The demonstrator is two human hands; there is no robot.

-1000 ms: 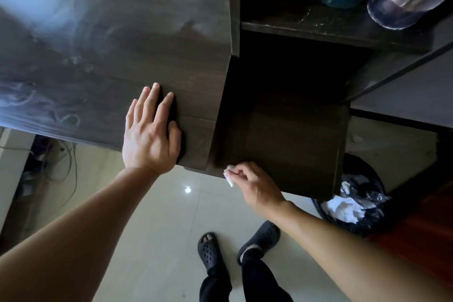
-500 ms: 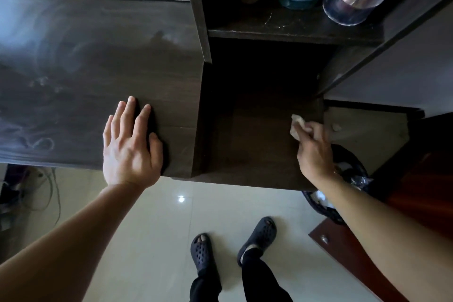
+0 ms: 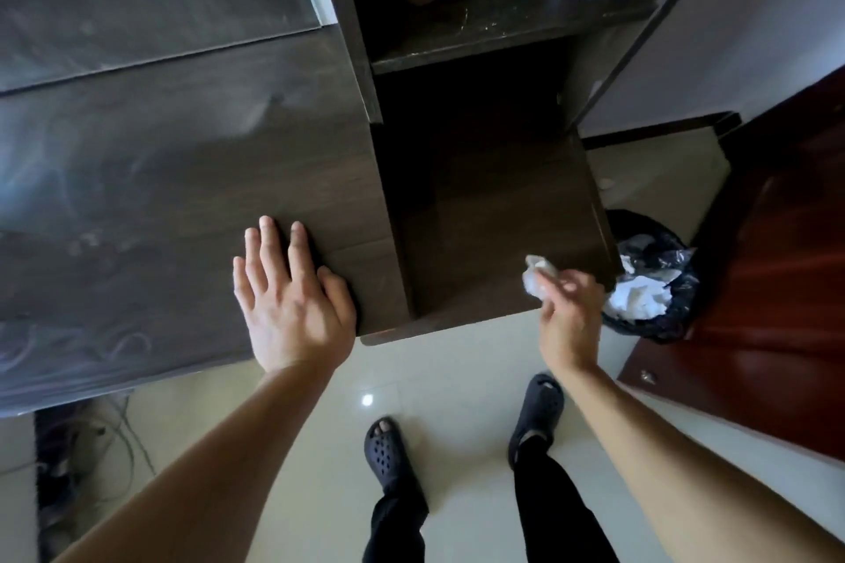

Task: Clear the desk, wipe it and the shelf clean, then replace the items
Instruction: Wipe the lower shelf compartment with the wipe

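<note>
The left hand (image 3: 292, 311) lay flat on the dark wood-grain surface (image 3: 160, 197) near its front edge, with the fingers (image 3: 270, 251) straight, slightly spread and holding nothing. Pale, streaky smears showed across the surface to the left. The right hand (image 3: 569, 315) pinched a small crumpled white tissue (image 3: 535, 281) between thumb and curled fingers at the front right corner of the lower shelf (image 3: 494, 242), a dark, shadowed board. Whether the tissue touched it could not be told. The scuffed upper shelf (image 3: 503, 32) carried 3 containers. A black-lined bin (image 3: 658, 320) holding white crumpled paper sat just right of the lower shelf.
</note>
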